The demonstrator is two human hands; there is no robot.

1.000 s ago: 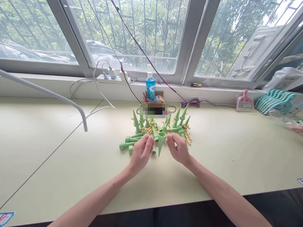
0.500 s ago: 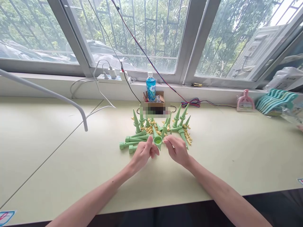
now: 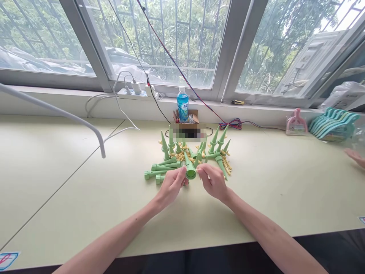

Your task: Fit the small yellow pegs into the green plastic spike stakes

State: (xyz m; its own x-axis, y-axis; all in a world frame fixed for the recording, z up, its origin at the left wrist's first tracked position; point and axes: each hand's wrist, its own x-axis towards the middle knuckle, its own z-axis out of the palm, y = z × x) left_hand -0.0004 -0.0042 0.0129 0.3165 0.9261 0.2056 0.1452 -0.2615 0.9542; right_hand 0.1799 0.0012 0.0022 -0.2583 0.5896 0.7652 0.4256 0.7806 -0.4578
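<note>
My left hand point(image 3: 173, 183) is closed on a green plant watering spike point(image 3: 191, 173), whose round hollow end faces me and whose narrow end points away. Close to the spike's right side, my right hand point(image 3: 212, 179) is pinched on a tiny pale piece, mostly hidden by the fingertips. Beyond my hands lie small yellow valves point(image 3: 180, 156) in a loose heap. Several green spikes point(image 3: 213, 140) stand point up around that heap. More spikes point(image 3: 164, 167) lie on their sides to the left of it, with capped ends toward the left.
Behind the spikes, a blue bottle point(image 3: 182, 104) stands at a small cardboard box point(image 3: 186, 125). Coiled wire point(image 3: 232, 123), a pink dustpan point(image 3: 297, 122) and teal dustpans point(image 3: 333, 123) sit along the back. A grey bar point(image 3: 71, 114) juts in at left. Another person's hand point(image 3: 355, 156) shows at far right.
The spike in my left hand has tilted, its open end now lower and my fingers wrapped nearer its side. My right hand has barely moved. Another person's hand has come further in at right.
</note>
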